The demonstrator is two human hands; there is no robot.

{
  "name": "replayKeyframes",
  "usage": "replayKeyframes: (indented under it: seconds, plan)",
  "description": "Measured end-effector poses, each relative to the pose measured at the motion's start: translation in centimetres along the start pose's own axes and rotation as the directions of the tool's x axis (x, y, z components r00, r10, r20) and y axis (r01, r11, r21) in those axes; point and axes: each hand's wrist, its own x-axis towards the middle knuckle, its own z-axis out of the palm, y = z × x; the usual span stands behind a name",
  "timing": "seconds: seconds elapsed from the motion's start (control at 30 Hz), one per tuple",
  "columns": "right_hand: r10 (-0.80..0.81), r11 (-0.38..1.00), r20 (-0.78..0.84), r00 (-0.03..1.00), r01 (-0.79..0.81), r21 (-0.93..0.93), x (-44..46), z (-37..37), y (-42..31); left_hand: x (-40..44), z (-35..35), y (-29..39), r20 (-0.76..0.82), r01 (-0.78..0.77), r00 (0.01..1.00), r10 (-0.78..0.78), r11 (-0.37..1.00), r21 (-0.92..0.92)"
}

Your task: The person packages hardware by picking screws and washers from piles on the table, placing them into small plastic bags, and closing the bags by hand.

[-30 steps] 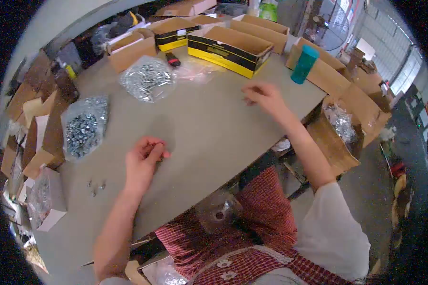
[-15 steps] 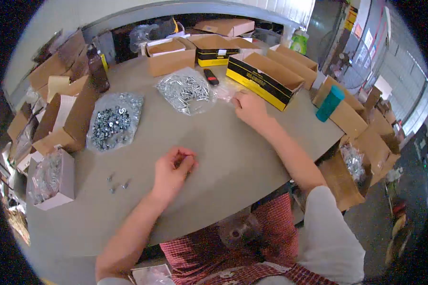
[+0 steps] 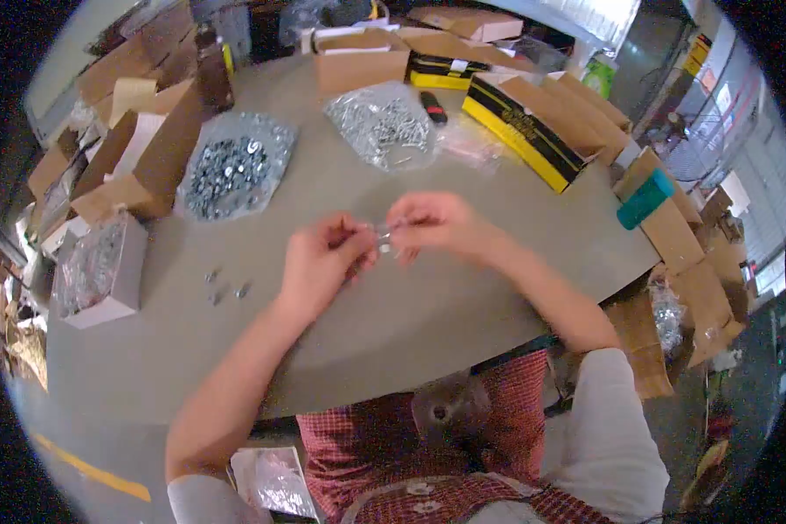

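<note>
My left hand point(image 3: 316, 266) and my right hand point(image 3: 441, 229) are nearly together above the middle of the table. My right fingers pinch what looks like a small clear plastic bag point(image 3: 383, 237), with shiny glints between the two hands. My left fingers are curled closed; what lies inside them is hidden. Beyond the hands rests a clear bag of silvery screws or nails point(image 3: 386, 127). To its right is a flat pile of small clear bags point(image 3: 469, 142). A larger bag of dark metal fasteners point(image 3: 230, 170) lies at the left, and several loose small fasteners point(image 3: 241, 293) sit nearer me.
A white box of packed clear bags point(image 3: 105, 271) stands at the left edge, beside open cardboard boxes point(image 3: 140, 166). At the back are a black-and-yellow box point(image 3: 524, 131), a brown box point(image 3: 362, 70) and a black-and-red tool point(image 3: 433, 106). A teal cylinder point(image 3: 645, 200) is at the right.
My right hand has come back from the pile of small clear bags to meet my left hand. The camera view has tilted down, and glinting material shows between the hands.
</note>
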Motion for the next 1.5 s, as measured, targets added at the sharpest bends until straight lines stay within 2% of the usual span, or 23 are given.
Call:
replayKeyframes:
  seconds: [0.07,0.13,0.23,0.33,0.37,0.43,0.53,0.63,0.67,0.73,0.87,0.97,1.07,1.17,1.23,1.27,1.3,1.33,1.37,1.43,1.47,1.5]
  plan:
    - [0.009,0.997,-0.069,0.998,-0.004,0.078,-0.1,-0.1,-0.8,0.3,-0.3,0.0,-0.010,0.033,0.999,-0.034,0.995,-0.091]
    - [0.038,0.997,-0.095,0.995,-0.032,0.066,-0.4,-0.3,-1.5,0.7,-0.5,-0.2,-0.013,0.032,0.999,-0.035,0.976,-0.216]
    - [0.073,0.997,-0.104,0.992,-0.069,0.042,-0.7,-0.6,-2.0,0.4,-0.5,0.5,-0.062,0.035,0.997,-0.046,0.986,-0.166]
    - [0.127,0.991,-0.080,0.989,-0.124,0.043,-1.1,-0.5,-2.7,0.8,-0.7,-0.3,-0.037,0.042,0.998,-0.050,0.982,-0.186]
    - [0.149,0.988,-0.069,0.986,-0.145,0.048,-1.2,-0.4,-2.8,1.1,-0.8,-0.8,-0.106,-0.042,0.993,0.043,0.999,0.004]
    - [0.170,0.985,-0.060,0.984,-0.168,0.023,-1.3,-0.3,-2.5,1.3,-0.9,-1.2,-0.180,-0.170,0.950,0.255,0.905,0.389]
    - [0.170,0.983,-0.030,0.985,-0.172,-0.063,-1.2,-0.2,-1.6,0.7,-1.0,0.2,-0.193,-0.240,0.852,0.487,0.690,0.683]
    - [0.177,0.967,-0.006,0.984,-0.175,-0.186,-1.2,0.6,-1.5,-0.3,-0.2,1.1,-0.008,-0.272,0.945,0.328,0.795,0.542]
    - [0.184,0.956,0.002,0.983,-0.179,-0.231,-1.2,1.0,-1.5,-0.5,0.1,1.2,0.051,-0.207,0.977,0.207,0.865,0.457]
    - [0.115,0.964,0.004,0.993,-0.111,-0.240,-1.1,1.7,-1.0,-0.9,0.7,1.2,0.194,-0.035,0.981,-0.023,0.956,0.292]
    - [0.062,0.984,0.054,0.997,-0.053,-0.168,-1.1,3.0,-2.0,-1.0,0.9,1.1,0.262,-0.026,0.965,-0.018,0.986,0.164]
    - [0.076,0.991,0.076,0.994,-0.067,-0.115,-1.1,2.6,-0.9,-0.8,0.4,0.4,0.305,-0.028,0.952,0.011,0.998,0.054]
    - [0.108,0.994,0.071,0.992,-0.107,-0.015,-1.3,2.4,-1.2,-0.7,0.4,0.3,0.295,-0.046,0.955,0.044,0.999,0.000]
    - [0.251,0.957,-0.016,0.968,-0.246,0.152,-1.6,2.7,-2.6,-1.0,0.9,0.5,0.223,-0.050,0.973,0.064,0.996,-0.071]
    - [0.143,0.984,-0.071,0.987,-0.133,0.120,-1.5,2.6,-1.8,-1.2,1.3,0.4,0.146,-0.101,0.983,0.110,0.993,-0.069]
    - [0.088,0.992,-0.097,0.991,-0.078,0.102,-1.5,2.5,-1.5,-1.3,1.5,0.4,0.109,-0.119,0.987,0.119,0.993,-0.005]
    - [-0.034,0.977,-0.179,0.983,-0.005,-0.212,-1.5,2.4,-1.4,-1.4,1.7,0.3,0.072,-0.133,0.989,0.129,0.989,0.058]
    - [-0.172,0.860,-0.217,0.961,0.039,-0.509,-1.6,2.3,-1.3,-1.5,1.9,0.3,0.036,-0.143,0.990,0.140,0.982,0.120]
    - [-0.311,0.652,-0.206,0.928,0.051,-0.756,-1.6,2.3,-1.3,-1.5,1.9,0.4,0.023,-0.108,0.994,0.106,0.978,0.179]
    - [-0.534,0.529,-0.107,0.839,0.233,-0.816,-1.3,2.6,-1.9,-1.3,1.7,1.1,-0.025,-0.037,0.999,0.046,0.957,0.289]
    - [-0.631,0.452,-0.047,0.774,0.318,-0.833,-1.1,2.8,-2.2,-1.2,1.6,1.1,-0.004,-0.026,1.000,0.028,0.967,0.252]
    - [-0.639,0.379,0.061,0.767,0.382,-0.843,-0.8,2.6,-2.4,-1.1,1.4,1.1,0.014,-0.013,1.000,0.010,0.976,0.216]
